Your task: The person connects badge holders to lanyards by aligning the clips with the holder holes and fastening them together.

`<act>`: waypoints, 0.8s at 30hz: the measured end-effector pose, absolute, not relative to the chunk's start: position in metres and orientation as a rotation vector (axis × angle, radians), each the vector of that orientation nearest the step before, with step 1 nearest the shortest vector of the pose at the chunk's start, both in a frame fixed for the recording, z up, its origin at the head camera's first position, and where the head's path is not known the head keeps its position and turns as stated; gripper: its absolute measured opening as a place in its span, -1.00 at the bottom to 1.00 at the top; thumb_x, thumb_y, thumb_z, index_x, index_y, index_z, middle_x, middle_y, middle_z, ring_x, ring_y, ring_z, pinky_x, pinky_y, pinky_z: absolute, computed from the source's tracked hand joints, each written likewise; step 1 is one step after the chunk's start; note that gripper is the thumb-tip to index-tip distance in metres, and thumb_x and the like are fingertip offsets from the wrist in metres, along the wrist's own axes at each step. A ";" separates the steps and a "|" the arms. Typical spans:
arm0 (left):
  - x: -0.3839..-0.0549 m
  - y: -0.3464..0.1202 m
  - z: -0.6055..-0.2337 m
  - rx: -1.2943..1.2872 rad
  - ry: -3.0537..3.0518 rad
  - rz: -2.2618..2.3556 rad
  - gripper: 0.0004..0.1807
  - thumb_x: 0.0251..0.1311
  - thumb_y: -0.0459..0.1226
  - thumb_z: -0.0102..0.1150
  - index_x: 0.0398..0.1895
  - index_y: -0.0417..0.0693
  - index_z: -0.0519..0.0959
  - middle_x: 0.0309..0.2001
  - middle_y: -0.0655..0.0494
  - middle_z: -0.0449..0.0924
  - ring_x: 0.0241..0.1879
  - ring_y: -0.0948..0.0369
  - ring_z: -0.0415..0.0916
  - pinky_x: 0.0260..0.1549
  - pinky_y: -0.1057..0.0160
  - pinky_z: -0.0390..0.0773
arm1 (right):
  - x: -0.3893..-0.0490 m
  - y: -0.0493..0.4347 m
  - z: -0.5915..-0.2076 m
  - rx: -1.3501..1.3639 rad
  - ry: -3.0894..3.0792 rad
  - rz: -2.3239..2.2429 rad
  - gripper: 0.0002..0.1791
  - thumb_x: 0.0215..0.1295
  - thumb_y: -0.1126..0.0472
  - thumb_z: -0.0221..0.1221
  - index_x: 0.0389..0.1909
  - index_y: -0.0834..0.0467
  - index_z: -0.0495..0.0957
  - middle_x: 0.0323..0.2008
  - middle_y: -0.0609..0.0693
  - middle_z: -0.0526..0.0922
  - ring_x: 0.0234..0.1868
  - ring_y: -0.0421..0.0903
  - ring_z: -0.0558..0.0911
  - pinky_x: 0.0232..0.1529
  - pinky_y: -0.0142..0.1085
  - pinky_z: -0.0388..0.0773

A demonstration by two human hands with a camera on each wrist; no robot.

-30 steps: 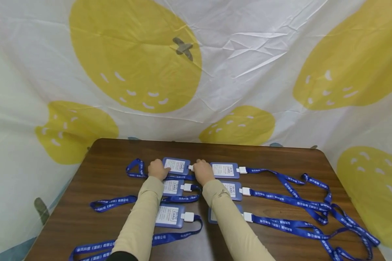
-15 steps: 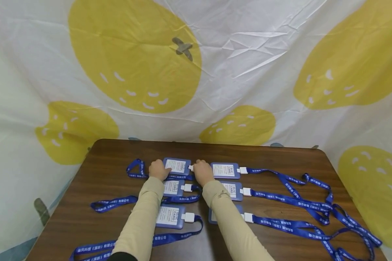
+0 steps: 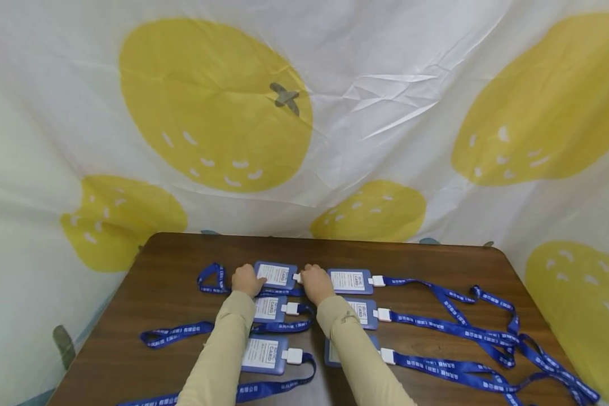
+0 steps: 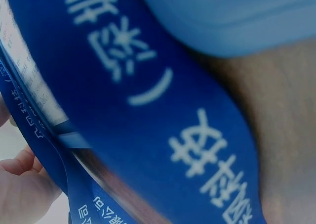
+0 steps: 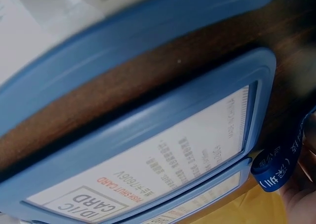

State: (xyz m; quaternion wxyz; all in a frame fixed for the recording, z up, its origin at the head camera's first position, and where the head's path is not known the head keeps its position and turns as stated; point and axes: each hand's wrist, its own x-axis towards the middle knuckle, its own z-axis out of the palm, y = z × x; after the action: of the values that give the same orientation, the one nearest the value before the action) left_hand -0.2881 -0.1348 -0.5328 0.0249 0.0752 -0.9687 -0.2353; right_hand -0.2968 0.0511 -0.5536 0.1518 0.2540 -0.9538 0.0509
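Observation:
In the head view, my left hand (image 3: 247,280) grips the left edge of the back-left badge holder (image 3: 276,274), thumb over its lower corner. My right hand (image 3: 316,283) is at that holder's right end, by its white clip (image 3: 297,278). A blue lanyard (image 5: 276,172) runs through the right fingers in the right wrist view. Blue lanyard (image 4: 148,85) fills the left wrist view, curled fingers (image 4: 24,184) at lower left. Below lie the middle-left holder (image 3: 269,308) and front-left holder (image 3: 264,353), both flat with lanyards folded leftward.
A right column has a back holder (image 3: 351,281), a middle holder (image 3: 363,313) and a front holder (image 3: 333,352), partly under the right sleeve (image 3: 357,344). Their lanyards (image 3: 451,321) cross toward the right on the brown table (image 3: 182,248). A lemon-print curtain (image 3: 365,135) hangs behind.
The head view has tilted up slightly, so the table sits lower in it. Both hands and the badge holders keep their places on the table.

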 end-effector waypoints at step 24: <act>-0.295 -0.129 -0.520 0.133 -3.015 -0.664 -0.55 -0.06 -0.21 0.33 -0.33 -0.52 0.52 -0.35 -0.36 0.56 -0.29 -0.20 0.52 -0.29 -0.06 0.50 | -0.400 0.063 -0.697 0.804 -2.588 0.113 -0.90 0.04 0.25 0.12 -0.59 0.07 0.56 -0.53 -0.09 0.42 -0.46 -0.08 0.44 -0.49 -0.24 0.45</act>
State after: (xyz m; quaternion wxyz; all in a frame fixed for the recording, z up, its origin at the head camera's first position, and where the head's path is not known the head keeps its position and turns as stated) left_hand -0.2946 -0.1290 -0.5202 0.0257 0.0430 -0.9753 -0.2149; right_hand -0.3997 0.0630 -0.6968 0.2127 0.2897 -0.9323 0.0408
